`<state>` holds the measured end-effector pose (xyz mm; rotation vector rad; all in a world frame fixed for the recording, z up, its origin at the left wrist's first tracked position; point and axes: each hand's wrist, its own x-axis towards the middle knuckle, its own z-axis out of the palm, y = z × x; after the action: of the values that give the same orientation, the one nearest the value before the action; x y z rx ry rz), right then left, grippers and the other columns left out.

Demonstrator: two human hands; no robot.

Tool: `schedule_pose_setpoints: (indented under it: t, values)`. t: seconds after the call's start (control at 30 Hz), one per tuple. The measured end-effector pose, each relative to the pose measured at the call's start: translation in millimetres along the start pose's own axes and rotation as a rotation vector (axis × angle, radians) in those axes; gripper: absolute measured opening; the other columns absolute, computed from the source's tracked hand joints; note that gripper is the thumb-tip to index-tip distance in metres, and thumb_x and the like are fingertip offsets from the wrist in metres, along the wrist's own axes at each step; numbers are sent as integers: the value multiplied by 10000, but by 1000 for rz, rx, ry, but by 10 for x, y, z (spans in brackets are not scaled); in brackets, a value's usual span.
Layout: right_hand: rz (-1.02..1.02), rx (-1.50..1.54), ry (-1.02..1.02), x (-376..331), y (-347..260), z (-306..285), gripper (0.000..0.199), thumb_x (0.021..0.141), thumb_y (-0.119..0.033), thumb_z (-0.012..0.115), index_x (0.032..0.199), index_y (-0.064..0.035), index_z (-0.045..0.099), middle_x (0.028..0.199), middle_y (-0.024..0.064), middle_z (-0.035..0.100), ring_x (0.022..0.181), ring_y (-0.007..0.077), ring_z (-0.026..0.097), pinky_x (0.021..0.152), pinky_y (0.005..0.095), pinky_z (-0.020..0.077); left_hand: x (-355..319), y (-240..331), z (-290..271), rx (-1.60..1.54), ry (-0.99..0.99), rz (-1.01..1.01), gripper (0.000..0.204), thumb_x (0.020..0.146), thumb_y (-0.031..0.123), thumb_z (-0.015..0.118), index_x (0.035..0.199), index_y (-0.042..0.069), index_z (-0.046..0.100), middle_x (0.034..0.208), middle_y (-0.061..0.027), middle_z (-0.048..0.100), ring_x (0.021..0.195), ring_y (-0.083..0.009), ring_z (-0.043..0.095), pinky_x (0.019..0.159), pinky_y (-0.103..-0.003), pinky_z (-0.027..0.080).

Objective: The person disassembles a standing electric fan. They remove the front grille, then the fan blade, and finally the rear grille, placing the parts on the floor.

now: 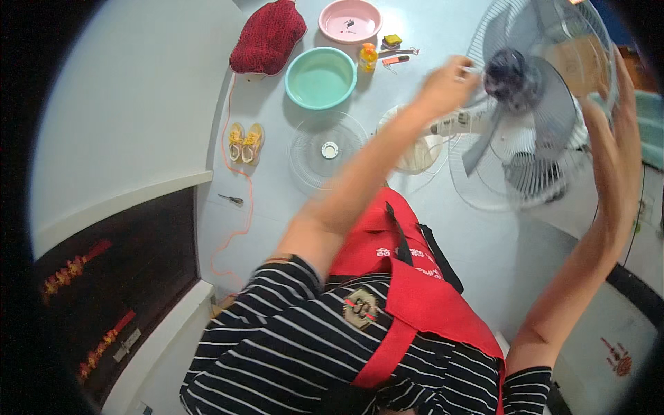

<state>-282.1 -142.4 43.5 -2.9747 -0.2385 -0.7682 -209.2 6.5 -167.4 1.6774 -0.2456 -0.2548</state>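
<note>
Two hands flank the fan: left hand pinches at its dark hub, nearer; right hand spreads open along the cage's far rim.

1. A small yellow bottle with an orange label stands on the floor just right of the teal basin.
2. A small yellow and dark pack lies beside the pink basin.
</note>
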Motion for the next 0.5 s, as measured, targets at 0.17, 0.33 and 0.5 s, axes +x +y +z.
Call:
schedule_pose_setpoints:
  t: [0.17, 0.33, 0.5]
  values:
    - [145, 310, 28, 172, -668, 181, 612, 711, -95, 444, 1295, 66, 354, 1227, 248, 456, 1181, 306, 430, 1013, 333, 309, -902, -655, -1427, 143, 195, -331, 271, 880, 266, 522, 1028, 47, 583, 911, -22, 603, 792, -111, 553, 699, -252, 441]
    - [99, 311, 3, -158, -292, -99, 644, 722, -109, 457, 1326, 59, 311, 1309, 255, 385, 1227, 329, 382, 1058, 356, 263, -1387, -704, -1458, 107, 232, -484, 239, 878, 239, 508, 997, 50, 591, 920, -33, 622, 783, -120, 566, 696, -262, 449]
    - [181, 172, -86, -77, -402, -227, 641, 720, -87, 472, 1322, 59, 307, 1285, 268, 396, 1227, 346, 374, 1063, 362, 255, -1120, -417, -756, -26, 62, -345, 254, 841, 213, 523, 980, 12, 592, 876, -63, 613, 755, -137, 568, 669, -270, 454]
